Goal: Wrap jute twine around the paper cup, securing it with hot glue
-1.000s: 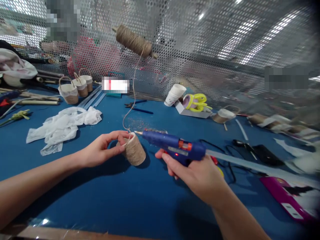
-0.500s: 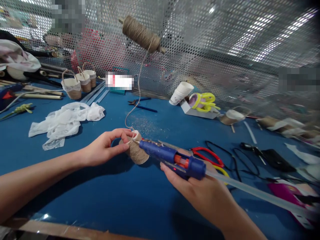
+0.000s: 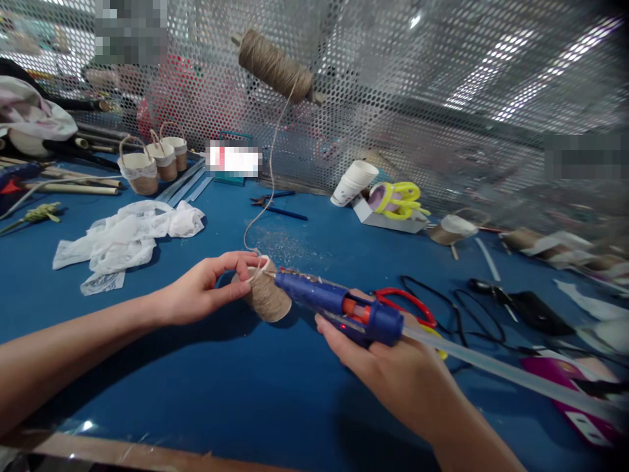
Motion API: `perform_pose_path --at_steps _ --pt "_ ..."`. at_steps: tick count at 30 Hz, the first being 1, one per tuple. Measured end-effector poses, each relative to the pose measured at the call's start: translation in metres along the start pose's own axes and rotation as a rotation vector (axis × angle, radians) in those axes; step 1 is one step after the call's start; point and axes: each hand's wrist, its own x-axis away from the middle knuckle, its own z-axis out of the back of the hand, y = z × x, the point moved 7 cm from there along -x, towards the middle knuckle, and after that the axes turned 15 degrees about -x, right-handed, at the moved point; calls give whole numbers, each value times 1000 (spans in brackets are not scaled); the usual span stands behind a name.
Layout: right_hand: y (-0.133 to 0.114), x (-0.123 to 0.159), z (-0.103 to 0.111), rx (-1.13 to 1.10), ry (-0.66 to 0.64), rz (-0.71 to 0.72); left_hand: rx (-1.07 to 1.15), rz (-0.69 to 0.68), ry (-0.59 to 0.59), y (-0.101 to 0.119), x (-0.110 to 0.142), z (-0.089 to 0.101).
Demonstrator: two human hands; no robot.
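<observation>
Twine covers the side of a small paper cup (image 3: 271, 298), which lies tilted over the blue table with its rim toward my left hand (image 3: 209, 288). The fingers of that hand pinch the cup at its rim, with the thumb on the near side. A loose strand of twine (image 3: 269, 190) runs from the cup up to a spool (image 3: 274, 65). My right hand (image 3: 393, 373) is wrapped round a blue glue gun (image 3: 339, 305). Its nozzle points left and meets the twine near the rim. From the gun's back end a long clear glue stick (image 3: 491, 367) sticks out.
Several twine-wrapped baskets (image 3: 140, 172) stand at the back left behind white lace (image 3: 120, 239). Pliers (image 3: 280, 204) lie at the middle back. Paper cups (image 3: 354, 182) and a white box (image 3: 390, 217) are further right. Red-handled scissors (image 3: 407, 303) and a black cord (image 3: 437, 308) lie beside my right hand.
The whole view has shifted slightly. The glue gun's nozzle stays by the cup's rim, and both hands keep nearly the same pose.
</observation>
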Motion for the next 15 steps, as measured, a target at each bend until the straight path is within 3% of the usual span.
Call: perform_pose_path --at_steps 7,15 --pt "12 -3 0 -188 16 -271 -9 -3 -13 1 1 0" --pt "13 10 -4 -49 -9 -148 -2 3 -7 0 1 1"
